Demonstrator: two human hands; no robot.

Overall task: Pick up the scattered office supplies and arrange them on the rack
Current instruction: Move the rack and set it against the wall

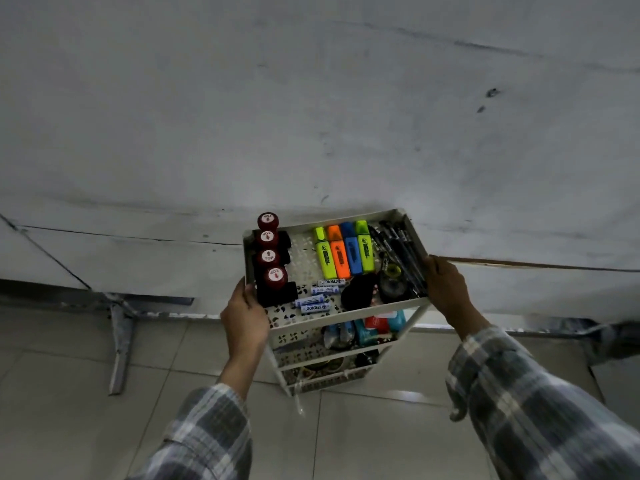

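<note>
A person holds a white rack (pixel 346 318) with both hands. The rack has a few shelves, one under the other. It is over the tiled floor (pixel 69 410), right in front of a big white counter (pixel 311 98). Whether the rack's feet touch the floor cannot be told.

The left hand (pixel 244 318) grips the rack's top shelf at its near left corner. Its thumb lies over the rim, and its other fingers go under the shelf where they cannot be seen. The right hand (pixel 448 291) grips the rim on the right side of the top shelf, with its fingers (pixel 434 268) curled over the edge. Both arms wear checked sleeves (pixel 536 410).

The top shelf of the rack is full. Four round red stamps (pixel 268 258) stand in a row along its left side (each one says TOP). Four highlighters (pixel 346 254) lie side by side at the back middle: yellow, orange, blue and green. A bunch of black pens (pixel 401 251) lies along the right side. A few small batteries (pixel 317 299) lie near the front. Beside them is a black oval thing (pixel 358 292), and next to that a dark roll of tape (pixel 393 287).

On the next shelf down sit some blue and red packs (pixel 381 323). The lowest shelves are too dark to make out.
</note>
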